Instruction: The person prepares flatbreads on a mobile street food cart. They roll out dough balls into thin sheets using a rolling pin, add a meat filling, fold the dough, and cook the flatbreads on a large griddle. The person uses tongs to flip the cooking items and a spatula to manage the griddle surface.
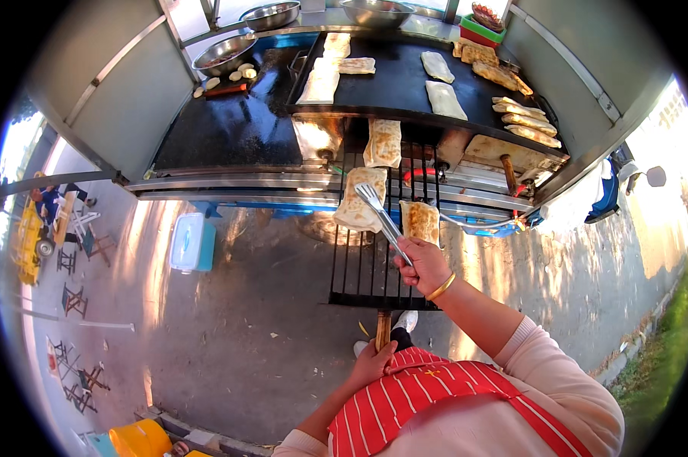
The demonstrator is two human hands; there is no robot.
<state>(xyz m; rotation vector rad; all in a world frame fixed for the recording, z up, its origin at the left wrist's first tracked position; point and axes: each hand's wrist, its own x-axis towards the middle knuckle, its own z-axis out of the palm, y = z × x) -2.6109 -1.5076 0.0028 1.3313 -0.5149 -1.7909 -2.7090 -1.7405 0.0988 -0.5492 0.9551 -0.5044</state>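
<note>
My right hand (426, 264) grips a pair of metal tongs (385, 220), whose tips rest at a browned flatbread (358, 203). That bread lies on a black barred grill rack (360, 274), pulled out from under the griddle. A second flatbread (383, 143) sits farther in on the bars, and a third, darker one (421, 221) is to the right, partly behind my right hand. Close to my body, my left hand (374, 361) is closed around the rack's wooden handle (383, 329).
Pale flatbreads (446, 100) and folded browned ones (527, 121) lie on the black griddle (387, 74). Left of it, dough balls (244, 71) and a steel bowl (225, 55) stand on a dark worktop (247, 134). A lidded plastic box (192, 243) is on the ground.
</note>
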